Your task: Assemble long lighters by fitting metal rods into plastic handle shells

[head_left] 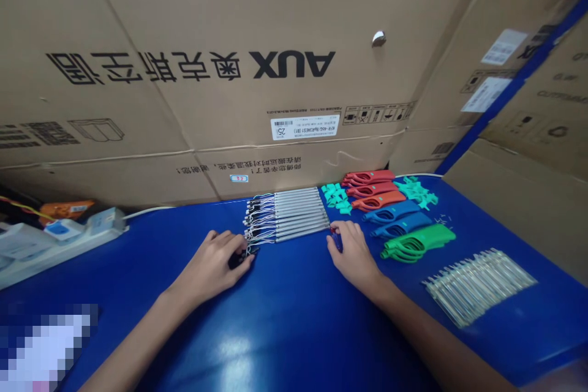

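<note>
My left hand (215,264) is curled at the near left end of a row of thin metal rods (301,214) with wires. Its fingers and thumb close round a small black part (236,256) at the wire ends, mostly hidden by the fingers. Beside the rods' right end, my right hand (353,252) is closed on a small red-and-blue piece (337,239), whose kind I cannot make out. White and purple wires (261,226) run from the rods to several small black-and-white ends (248,211).
Right of the rods lie turquoise pieces (337,197), red plastic shells (367,177), blue shells (397,214) and green shells (418,242). Silvery slim parts (480,285) lie farther right. A white power strip (68,251) stands left. Cardboard (206,104) walls the back of the blue table (285,318).
</note>
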Demonstrator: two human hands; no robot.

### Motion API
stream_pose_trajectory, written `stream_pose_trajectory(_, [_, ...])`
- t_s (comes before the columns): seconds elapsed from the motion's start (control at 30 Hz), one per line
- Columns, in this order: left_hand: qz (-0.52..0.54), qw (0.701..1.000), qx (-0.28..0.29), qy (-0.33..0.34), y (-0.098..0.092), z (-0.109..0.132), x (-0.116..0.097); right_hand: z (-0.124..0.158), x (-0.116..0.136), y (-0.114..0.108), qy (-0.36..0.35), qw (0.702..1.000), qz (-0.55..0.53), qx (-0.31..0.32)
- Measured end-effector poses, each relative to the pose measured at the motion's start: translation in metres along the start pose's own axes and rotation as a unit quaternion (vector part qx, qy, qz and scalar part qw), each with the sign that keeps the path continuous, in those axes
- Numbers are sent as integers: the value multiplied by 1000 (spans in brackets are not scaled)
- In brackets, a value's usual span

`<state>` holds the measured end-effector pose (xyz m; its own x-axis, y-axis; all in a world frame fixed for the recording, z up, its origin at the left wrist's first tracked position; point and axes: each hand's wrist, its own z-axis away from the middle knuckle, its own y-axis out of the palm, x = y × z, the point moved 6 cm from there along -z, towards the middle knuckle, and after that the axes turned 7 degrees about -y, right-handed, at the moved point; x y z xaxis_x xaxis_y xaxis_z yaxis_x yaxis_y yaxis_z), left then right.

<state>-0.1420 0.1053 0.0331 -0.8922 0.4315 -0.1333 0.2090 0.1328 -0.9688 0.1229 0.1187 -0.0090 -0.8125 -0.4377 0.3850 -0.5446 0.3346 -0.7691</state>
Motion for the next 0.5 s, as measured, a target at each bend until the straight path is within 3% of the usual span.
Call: stream_pose_trajectory(0.5, [15,1000,3,-4,-3,5,0,0,2,-3,46,998,24,22])
